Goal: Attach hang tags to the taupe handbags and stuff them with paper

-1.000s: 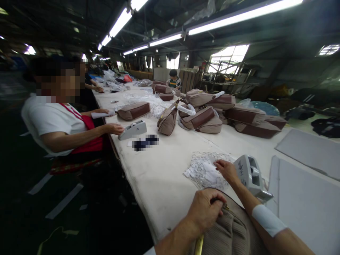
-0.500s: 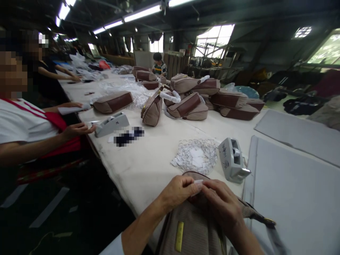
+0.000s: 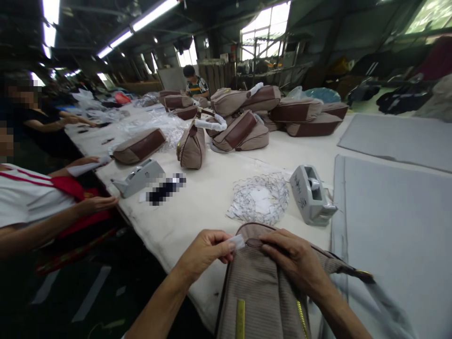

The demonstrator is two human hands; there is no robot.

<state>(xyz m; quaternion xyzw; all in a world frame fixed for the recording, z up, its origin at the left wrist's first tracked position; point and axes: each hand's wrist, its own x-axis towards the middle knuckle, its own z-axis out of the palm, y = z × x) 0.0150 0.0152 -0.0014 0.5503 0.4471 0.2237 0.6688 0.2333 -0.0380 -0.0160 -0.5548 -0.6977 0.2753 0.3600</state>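
A brown ribbed handbag (image 3: 257, 278) stands in front of me at the table's near edge, with a gold bar-shaped plate (image 3: 240, 318) and a gold zipper (image 3: 301, 318) on its face. Between the thumb and fingers of my left hand (image 3: 208, 249) is a small whitish strip (image 3: 238, 242), held just left of an oval brown patch (image 3: 253, 242) near the bag's top. My right hand (image 3: 294, 256) grips the bag beside that patch, its fingertips at the patch's right end. The bag's strap (image 3: 339, 267) runs off to the right, its far part wrapped in clear film.
A grey tape dispenser (image 3: 310, 195) and a heap of small printed papers (image 3: 261, 197) lie beyond the bag. Another dispenser (image 3: 143, 176) is at left, near a co-worker's hand (image 3: 97, 205). Stacked bags (image 3: 243, 132) fill the back; grey boards (image 3: 395, 226) lie at right.
My left hand has drawn leftward from my right with the whitish strip, uncovering the oval patch. My view has shifted. The co-worker's near hand has moved away from the left dispenser.
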